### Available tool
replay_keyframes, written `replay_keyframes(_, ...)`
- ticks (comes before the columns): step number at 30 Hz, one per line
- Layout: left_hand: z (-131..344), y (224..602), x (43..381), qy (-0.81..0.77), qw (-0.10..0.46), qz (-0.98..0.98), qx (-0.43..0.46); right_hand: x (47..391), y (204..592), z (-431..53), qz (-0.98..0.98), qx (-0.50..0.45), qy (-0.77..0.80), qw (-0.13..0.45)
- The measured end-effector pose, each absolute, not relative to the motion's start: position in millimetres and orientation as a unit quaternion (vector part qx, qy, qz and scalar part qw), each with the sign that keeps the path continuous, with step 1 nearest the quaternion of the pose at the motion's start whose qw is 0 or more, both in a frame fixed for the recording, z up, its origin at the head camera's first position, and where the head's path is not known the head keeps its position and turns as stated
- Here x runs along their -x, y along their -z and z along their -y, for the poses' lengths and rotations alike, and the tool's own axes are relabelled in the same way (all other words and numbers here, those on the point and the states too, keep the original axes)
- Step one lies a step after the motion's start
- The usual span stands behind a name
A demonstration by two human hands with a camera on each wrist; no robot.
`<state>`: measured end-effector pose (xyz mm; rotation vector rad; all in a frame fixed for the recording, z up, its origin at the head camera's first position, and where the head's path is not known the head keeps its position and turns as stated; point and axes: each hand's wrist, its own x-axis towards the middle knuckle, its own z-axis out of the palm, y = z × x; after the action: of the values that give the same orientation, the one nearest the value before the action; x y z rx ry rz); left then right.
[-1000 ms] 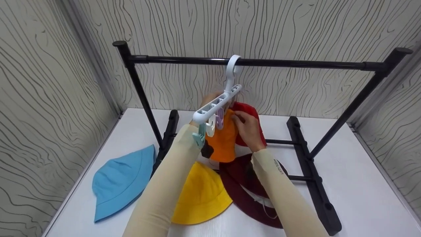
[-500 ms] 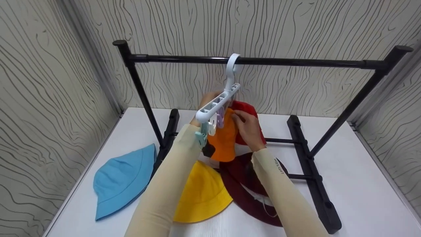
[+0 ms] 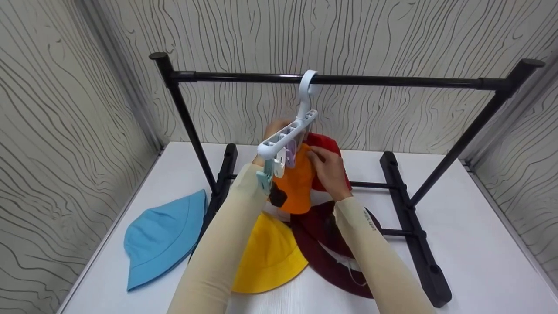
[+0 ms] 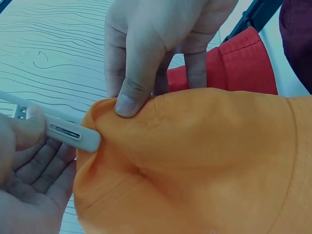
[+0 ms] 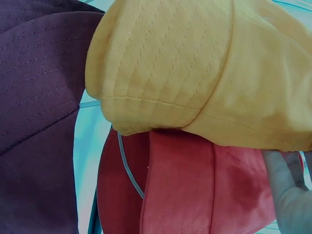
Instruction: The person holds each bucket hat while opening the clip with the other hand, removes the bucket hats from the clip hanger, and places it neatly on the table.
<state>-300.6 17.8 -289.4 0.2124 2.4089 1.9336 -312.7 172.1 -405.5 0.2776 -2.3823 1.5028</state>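
Observation:
An orange bucket hat (image 3: 294, 187) with a dark patch hangs below a pale clip hanger (image 3: 283, 140). My right hand (image 3: 330, 172) pinches the top of its crown between thumb and fingers. In the left wrist view, my left hand (image 4: 24, 170) holds a pale clip (image 4: 73, 132) whose end lies on the hat's crown edge, beside the right thumb. The hanger partly hides that hand in the head view. Behind the orange hat is a red hat (image 3: 324, 141), also visible in the right wrist view under the orange brim. Teal (image 3: 265, 176), white and purple clips dangle from the hanger's near end.
The hanger hooks over the bar (image 3: 392, 81) of a black rack. A blue bucket hat (image 3: 165, 237) lies on the white table at left. A yellow hat (image 3: 270, 261) and a maroon hat (image 3: 320, 257) with a cord lie in front, partly under my forearms.
The hanger's near end sways slightly right, then back left, with its clips. Both hands keep their places at the orange hat.

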Motion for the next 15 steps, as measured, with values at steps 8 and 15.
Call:
replay_keyframes(8,-19,309,322,-0.613,0.004,-0.786,-0.081,309,406,-173,0.826,-0.099,-0.535,0.147)
replay_keyframes(15,-20,318,335,-0.615,0.014,-0.784,-0.087,308,408,-172,0.831,-0.09,-0.528,0.148)
